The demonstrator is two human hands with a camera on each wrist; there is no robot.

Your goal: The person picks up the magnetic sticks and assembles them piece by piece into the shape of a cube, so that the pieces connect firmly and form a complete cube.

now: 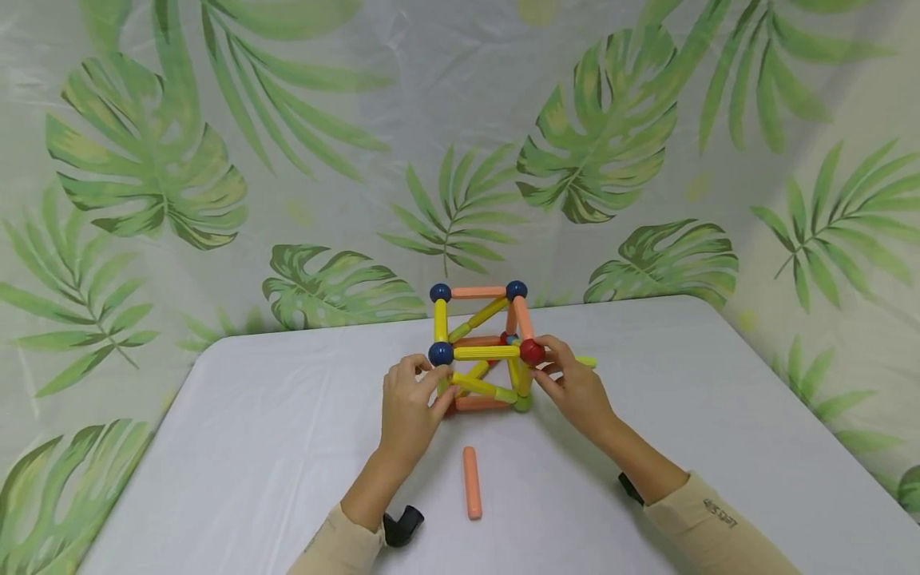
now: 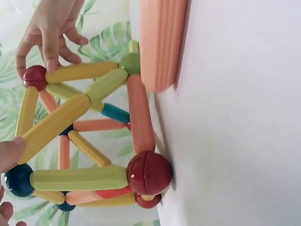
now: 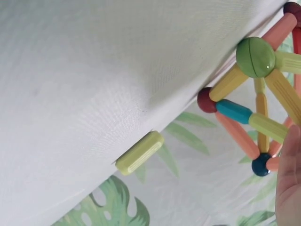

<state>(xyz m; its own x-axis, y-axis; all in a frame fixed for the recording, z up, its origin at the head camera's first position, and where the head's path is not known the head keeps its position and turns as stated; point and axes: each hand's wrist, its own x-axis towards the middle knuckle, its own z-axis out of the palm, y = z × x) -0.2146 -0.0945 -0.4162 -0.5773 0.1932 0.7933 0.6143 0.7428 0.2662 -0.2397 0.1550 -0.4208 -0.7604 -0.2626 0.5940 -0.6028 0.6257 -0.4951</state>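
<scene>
A cube frame of ribbed building sticks and balls [image 1: 480, 352] stands on the table, with diagonal sticks across its sides. My left hand [image 1: 411, 403] grips its near upper left corner. There the fingers are at a dark blue ball [image 2: 19, 180], and the thumb touches the end of a yellow diagonal stick [image 2: 56, 128]. At the near upper right corner, the fingers of my right hand [image 1: 576, 393] hold a red ball [image 1: 532, 352]. Below, a green ball [image 3: 255, 57] and a red ball [image 2: 149, 172] form the near bottom corners.
A loose orange stick [image 1: 471, 483] lies on the white tabletop [image 1: 287, 447] in front of the frame. One short light green stick [image 3: 139, 153] lies behind it to the right. Leaf-patterned cloth [image 1: 460, 144] hangs behind the table.
</scene>
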